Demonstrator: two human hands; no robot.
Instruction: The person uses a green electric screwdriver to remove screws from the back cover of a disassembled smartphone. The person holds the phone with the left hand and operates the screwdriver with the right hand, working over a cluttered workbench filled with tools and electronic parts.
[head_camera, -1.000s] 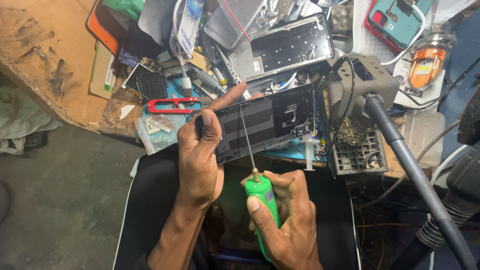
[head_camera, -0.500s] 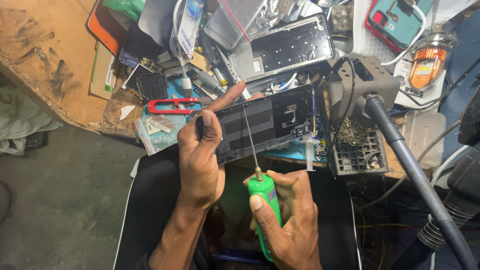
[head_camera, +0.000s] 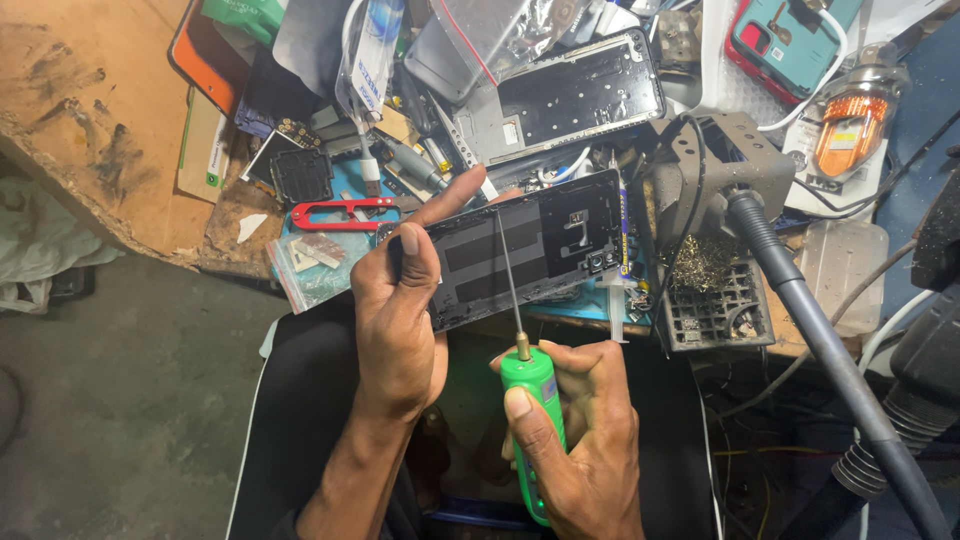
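Screwdriver (head_camera: 532, 420): glossy green plastic handle, thin bare-metal shaft with brass-coloured collar. Opened phone (head_camera: 520, 255): matt black inner panel, dark smooth frame. Bench top (head_camera: 90, 120): raw wood, rough, stained, chipped edge. Clippers (head_camera: 345, 213): shiny red plastic. Hose (head_camera: 820, 330): smooth grey rubber or plastic. Bags (head_camera: 490, 30): clear glossy film.

Opened phone (head_camera: 530, 258) and a green screwdriver (head_camera: 528, 400), both in hand

The phone's a dark slab with its back off, inner plates and a small camera cutout showing, held flat and slightly tilted in the left hand (head_camera: 398, 325), thumb on the near edge, fingers behind the far edge. The screwdriver has a chunky green handle gripped in the right hand (head_camera: 580, 450), just below the phone; its thin metal shaft runs up with the tip on the phone's middle.
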